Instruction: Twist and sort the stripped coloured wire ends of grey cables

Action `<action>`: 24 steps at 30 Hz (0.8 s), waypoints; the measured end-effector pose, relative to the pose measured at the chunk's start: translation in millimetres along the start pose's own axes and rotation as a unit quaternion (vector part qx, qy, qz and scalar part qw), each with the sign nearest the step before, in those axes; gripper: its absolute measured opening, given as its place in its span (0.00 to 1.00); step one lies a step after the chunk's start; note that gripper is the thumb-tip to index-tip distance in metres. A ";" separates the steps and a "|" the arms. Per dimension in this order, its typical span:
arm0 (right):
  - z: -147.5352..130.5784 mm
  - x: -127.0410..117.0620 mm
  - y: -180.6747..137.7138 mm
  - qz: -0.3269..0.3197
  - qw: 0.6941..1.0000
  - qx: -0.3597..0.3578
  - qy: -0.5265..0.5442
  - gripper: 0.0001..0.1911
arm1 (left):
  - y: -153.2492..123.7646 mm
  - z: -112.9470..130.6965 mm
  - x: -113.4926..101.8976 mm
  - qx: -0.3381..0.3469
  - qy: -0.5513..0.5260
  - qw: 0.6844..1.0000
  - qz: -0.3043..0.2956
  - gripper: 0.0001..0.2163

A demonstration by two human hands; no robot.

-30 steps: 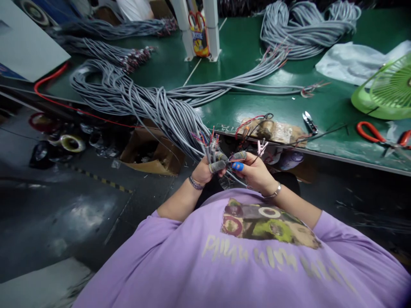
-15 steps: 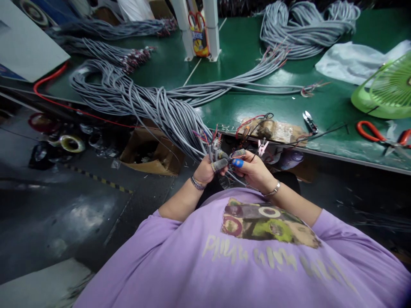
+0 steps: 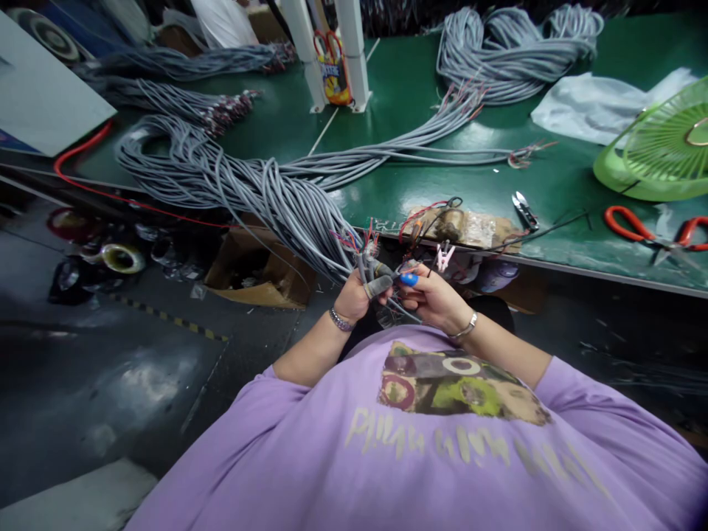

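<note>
A thick bundle of grey cables (image 3: 287, 203) runs off the green table (image 3: 420, 81) down to my hands. My left hand (image 3: 357, 295) is closed around the cable ends, where coloured wire tips (image 3: 359, 240) stick up. A grey finger cot covers its thumb. My right hand (image 3: 431, 297) sits beside it with fingers pinched on thin wires at the same cable ends; one finger wears a blue cot. Both hands hover just below the table's front edge, above my lap.
A worn brown pad with red and black wires (image 3: 462, 221) lies at the table edge. Small cutters (image 3: 524, 210), red-handled scissors (image 3: 653, 232) and a green fan (image 3: 658, 151) lie at the right. More cable coils (image 3: 514, 48) at the back. A cardboard box (image 3: 259, 269) stands on the floor.
Both hands have stayed together on the cable ends with small finger shifts. The view has drifted slightly, so everything sits a little further left.
</note>
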State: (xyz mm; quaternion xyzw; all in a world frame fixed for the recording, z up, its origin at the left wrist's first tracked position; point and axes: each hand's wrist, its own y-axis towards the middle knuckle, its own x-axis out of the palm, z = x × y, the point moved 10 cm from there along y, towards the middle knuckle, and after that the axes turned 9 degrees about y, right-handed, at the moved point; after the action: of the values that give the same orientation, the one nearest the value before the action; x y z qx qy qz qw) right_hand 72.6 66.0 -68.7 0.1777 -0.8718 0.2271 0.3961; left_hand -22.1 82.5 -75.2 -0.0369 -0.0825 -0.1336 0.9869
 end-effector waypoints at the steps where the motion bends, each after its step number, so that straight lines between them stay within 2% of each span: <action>1: 3.3 0.8 0.2 -0.005 1.000 0.019 0.010 0.23 | 0.2 -0.4 0.0 -0.001 0.000 1.000 -0.004 0.21; 4: 10.4 -0.4 0.7 0.003 0.999 0.050 0.015 0.24 | -0.3 -1.4 2.7 -0.012 0.013 0.999 -0.032 0.21; 6: 11.4 -7.2 2.1 0.036 0.998 0.044 -0.021 0.22 | -1.7 -3.4 4.8 -0.026 0.034 0.998 -0.054 0.21; 10: -6.2 -23.3 5.8 0.117 0.976 -0.060 -0.171 0.20 | -3.5 -7.0 3.2 -0.041 0.064 0.995 -0.061 0.22; 13: -14.6 -27.9 7.3 0.131 0.958 -0.119 -0.227 0.20 | -2.9 -1.8 0.9 -0.023 0.049 0.998 -0.045 0.23; 17: -17.6 -33.8 0.7 0.137 0.956 -0.150 -0.211 0.20 | -2.3 6.5 -2.5 0.003 0.014 1.000 -0.021 0.22; 24: -17.5 -18.0 -20.0 0.069 0.980 -0.157 -0.101 0.22 | -4.1 -4.3 -10.3 0.003 0.022 1.000 -0.008 0.21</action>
State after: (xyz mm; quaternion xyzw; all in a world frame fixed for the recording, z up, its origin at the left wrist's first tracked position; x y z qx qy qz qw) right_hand 104.3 61.1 -67.3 0.0745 -0.9421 0.0957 0.3125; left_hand -32.4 80.7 -81.0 -0.0299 -0.0611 -0.1425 0.9874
